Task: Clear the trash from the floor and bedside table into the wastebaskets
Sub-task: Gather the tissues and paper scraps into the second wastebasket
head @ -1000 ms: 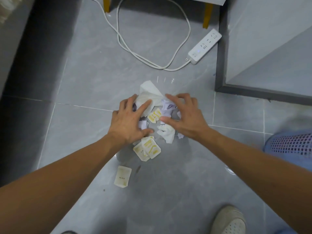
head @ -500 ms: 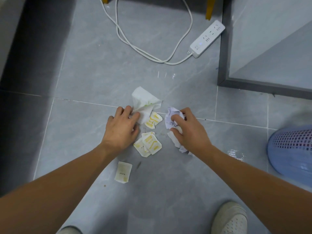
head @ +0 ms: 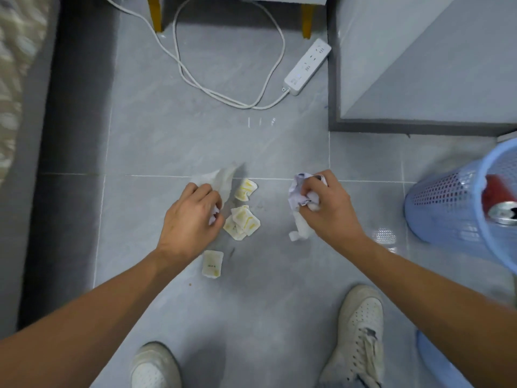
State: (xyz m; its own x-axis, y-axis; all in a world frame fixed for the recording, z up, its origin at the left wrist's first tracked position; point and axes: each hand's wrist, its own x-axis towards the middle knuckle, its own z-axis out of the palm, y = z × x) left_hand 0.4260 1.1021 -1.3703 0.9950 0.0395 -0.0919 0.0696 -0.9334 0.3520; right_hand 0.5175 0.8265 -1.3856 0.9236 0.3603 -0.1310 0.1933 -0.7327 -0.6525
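Observation:
My left hand (head: 191, 217) is closed on a crumpled white tissue (head: 221, 179) that sticks out past the fingers, just above the grey tiled floor. My right hand (head: 326, 208) grips a wad of pale purple and white crumpled paper (head: 296, 191), with a strip hanging down to the floor. Between the hands lie small white-and-yellow wrappers: one (head: 246, 189) near the tissue, a pile (head: 242, 223) below it, and a single one (head: 212, 263) nearer my feet. A blue mesh wastebasket (head: 453, 203) stands at the right with a red can (head: 500, 200) inside.
A white power strip (head: 307, 65) and its looped cable (head: 223, 93) lie on the floor ahead, by yellow furniture legs (head: 155, 12). A grey wall base (head: 419, 127) juts in at the upper right. A bed edge (head: 16, 107) runs along the left. My shoes (head: 361, 329) are at the bottom.
Both hands closed on trash and pulled apart: the left took the white tissue, the right lifted the purple paper wad rightward toward the basket. The view shifted, showing more of the basket.

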